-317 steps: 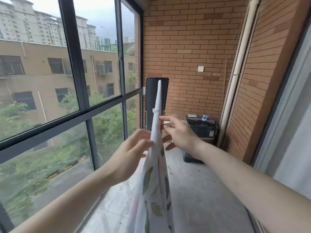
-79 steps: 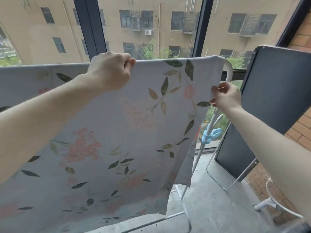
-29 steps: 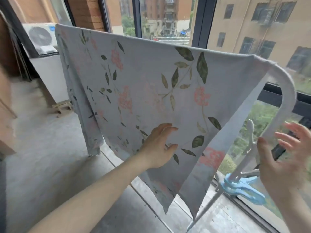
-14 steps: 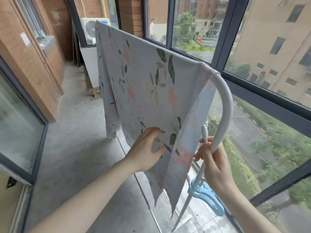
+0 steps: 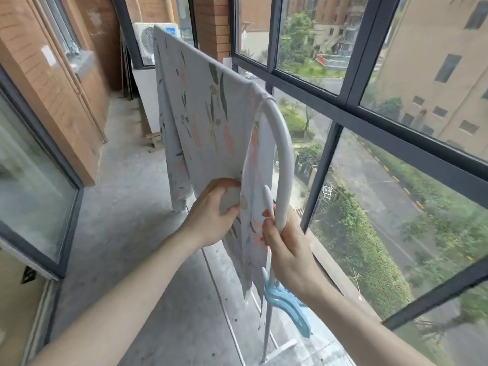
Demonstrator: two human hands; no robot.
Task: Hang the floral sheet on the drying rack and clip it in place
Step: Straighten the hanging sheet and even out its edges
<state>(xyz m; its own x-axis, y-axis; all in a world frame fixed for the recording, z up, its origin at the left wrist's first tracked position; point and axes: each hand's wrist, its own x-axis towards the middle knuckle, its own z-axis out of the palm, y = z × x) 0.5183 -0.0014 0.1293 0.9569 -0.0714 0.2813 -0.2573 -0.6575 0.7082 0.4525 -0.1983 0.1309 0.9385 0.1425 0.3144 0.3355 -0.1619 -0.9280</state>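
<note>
White fabric with leaves and pink flowers is what I have draped over the top bar of the drying rack [image 5: 284, 143], running from far left to the near end: the sheet [image 5: 200, 120] is hung.

Head view: my left hand [image 5: 211, 217] now bunches the sheet's near hanging edge, fingers curled round the cloth, where half a second ago it lay flatter against the print. My right hand [image 5: 287, 244] is wrapped round the rack's curved white end tube, with a slim white peg-like piece standing just beside my thumb. The blue clip [image 5: 287, 305] sits lower on the same upright, partly behind my wrist, not yet on the sheet.

Compared with a second ago, my right hand has gone from spread and clear of the rack to gripping it. I judge hanging is done and clipping comes next; the clip is near my right hand.
</note>
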